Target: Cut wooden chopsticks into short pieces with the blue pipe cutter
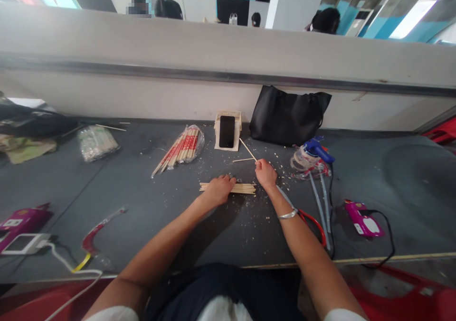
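My left hand lies over a row of wooden chopsticks, its fingers closed around the middle of the row. Pinched in my right hand is a single chopstick that slants up and to the left. Another chopstick lies on the table just left of that hand. Pliers or cutters with red handles are partly hidden under my right forearm. Behind my hands, a black phone leans on a small wooden stand.
Chopsticks in red-printed wrapping lie back left, near a clear pack of sticks. A blue glue gun, grey glue sticks and a black bag are at the right. Purple boxes and cables flank the table.
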`<action>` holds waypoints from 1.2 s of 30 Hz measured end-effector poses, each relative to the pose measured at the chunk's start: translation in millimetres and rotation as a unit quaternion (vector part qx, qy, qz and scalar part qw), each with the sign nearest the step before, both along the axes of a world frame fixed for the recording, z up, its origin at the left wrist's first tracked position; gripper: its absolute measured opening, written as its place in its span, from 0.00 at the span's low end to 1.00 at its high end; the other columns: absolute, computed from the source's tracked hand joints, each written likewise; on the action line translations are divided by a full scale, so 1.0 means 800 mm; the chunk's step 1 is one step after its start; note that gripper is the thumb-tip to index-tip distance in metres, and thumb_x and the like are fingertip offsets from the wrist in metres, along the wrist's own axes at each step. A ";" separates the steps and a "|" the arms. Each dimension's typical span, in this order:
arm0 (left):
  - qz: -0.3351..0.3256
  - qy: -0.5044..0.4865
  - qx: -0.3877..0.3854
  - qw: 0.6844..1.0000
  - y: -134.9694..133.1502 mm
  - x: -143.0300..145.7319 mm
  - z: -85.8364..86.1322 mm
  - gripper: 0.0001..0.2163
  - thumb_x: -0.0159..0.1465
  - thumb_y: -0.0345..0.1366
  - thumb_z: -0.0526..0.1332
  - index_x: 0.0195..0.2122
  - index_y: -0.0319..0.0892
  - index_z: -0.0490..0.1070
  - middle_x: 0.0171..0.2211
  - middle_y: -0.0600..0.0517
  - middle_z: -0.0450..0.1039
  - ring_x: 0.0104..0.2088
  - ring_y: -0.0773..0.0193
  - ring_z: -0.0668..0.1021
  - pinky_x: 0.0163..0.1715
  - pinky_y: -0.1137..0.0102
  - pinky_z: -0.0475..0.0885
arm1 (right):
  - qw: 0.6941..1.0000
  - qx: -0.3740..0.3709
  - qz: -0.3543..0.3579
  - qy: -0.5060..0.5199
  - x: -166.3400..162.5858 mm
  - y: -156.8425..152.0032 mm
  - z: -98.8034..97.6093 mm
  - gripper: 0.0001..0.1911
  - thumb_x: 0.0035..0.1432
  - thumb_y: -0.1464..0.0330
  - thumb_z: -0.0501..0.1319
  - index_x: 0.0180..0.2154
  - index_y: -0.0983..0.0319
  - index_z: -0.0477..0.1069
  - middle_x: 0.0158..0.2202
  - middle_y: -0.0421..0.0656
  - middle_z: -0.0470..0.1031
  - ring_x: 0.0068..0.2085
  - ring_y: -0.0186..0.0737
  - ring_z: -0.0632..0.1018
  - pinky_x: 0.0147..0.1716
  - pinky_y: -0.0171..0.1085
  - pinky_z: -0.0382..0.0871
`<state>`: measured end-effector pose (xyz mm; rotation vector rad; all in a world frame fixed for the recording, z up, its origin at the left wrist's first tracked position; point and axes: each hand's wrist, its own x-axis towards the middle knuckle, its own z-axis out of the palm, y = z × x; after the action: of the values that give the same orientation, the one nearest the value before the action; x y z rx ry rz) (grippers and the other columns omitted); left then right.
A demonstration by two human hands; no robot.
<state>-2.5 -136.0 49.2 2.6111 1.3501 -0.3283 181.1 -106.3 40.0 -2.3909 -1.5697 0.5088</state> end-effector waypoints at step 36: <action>0.353 -0.053 0.068 0.932 -0.001 -0.107 -0.007 0.17 0.71 0.47 0.54 0.55 0.45 0.71 0.45 0.42 0.82 0.48 0.47 0.82 0.40 0.65 0.74 | 0.989 0.136 -0.001 0.062 0.015 0.012 -0.034 0.14 0.70 0.66 0.53 0.47 0.54 0.77 0.45 0.42 0.83 0.45 0.42 0.79 0.40 0.35 0.67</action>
<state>-88.2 -136.7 43.4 1.9954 2.1919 0.0204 192.9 -97.0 12.7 -2.1160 -1.4787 0.4064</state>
